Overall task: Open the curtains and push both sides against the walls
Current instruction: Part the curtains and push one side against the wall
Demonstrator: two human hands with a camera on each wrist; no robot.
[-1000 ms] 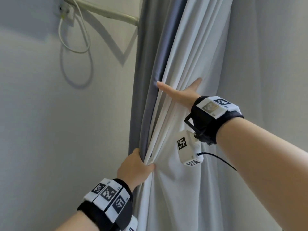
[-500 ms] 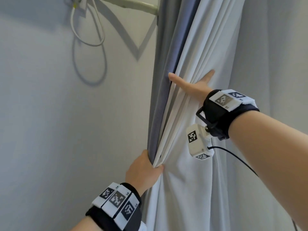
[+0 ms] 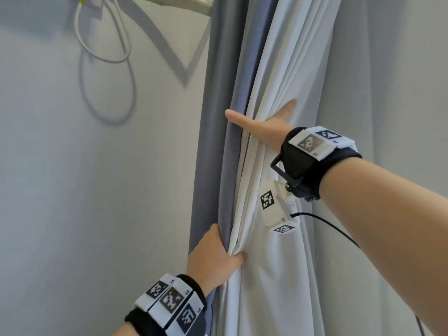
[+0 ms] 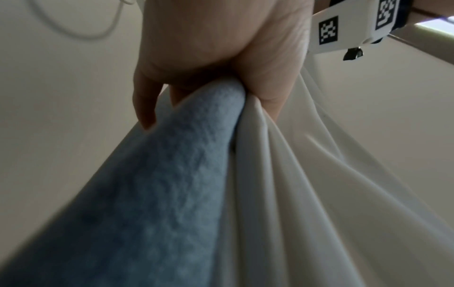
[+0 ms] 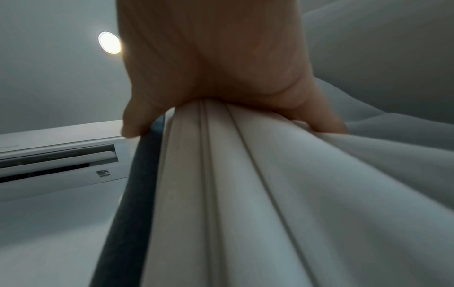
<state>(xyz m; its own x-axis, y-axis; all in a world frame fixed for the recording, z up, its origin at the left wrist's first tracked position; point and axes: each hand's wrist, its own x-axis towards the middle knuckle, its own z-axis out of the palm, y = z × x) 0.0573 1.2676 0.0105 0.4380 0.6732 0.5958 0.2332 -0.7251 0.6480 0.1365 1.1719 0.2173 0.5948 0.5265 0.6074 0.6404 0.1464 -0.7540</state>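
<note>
The curtain hangs gathered in a narrow bundle by the left wall, a blue-grey layer [image 3: 225, 69] in front of white folds [image 3: 278, 69]. My left hand [image 3: 215, 258] grips the bundle low down, fingers curled round the blue-grey cloth [image 4: 172, 174] and the white cloth [image 4: 294, 194]. Higher up, my right hand [image 3: 261, 122] presses against the bundle with thumb and finger spread straight. In the right wrist view the white folds [image 5: 233, 194] run under the right hand's palm [image 5: 216, 58].
The pale wall [image 3: 72, 190] stands just left of the bundle, with a looped white cable [image 3: 104, 54] and a pipe [image 3: 189, 6] high on it. More pale cloth [image 3: 388, 69] hangs to the right. An air conditioner [image 5: 56, 159] and ceiling lamp [image 5: 109, 42] are overhead.
Both hands keep the same hold on the bundle. The view has swung, so the curtain and hands now sit further right in the picture.
</note>
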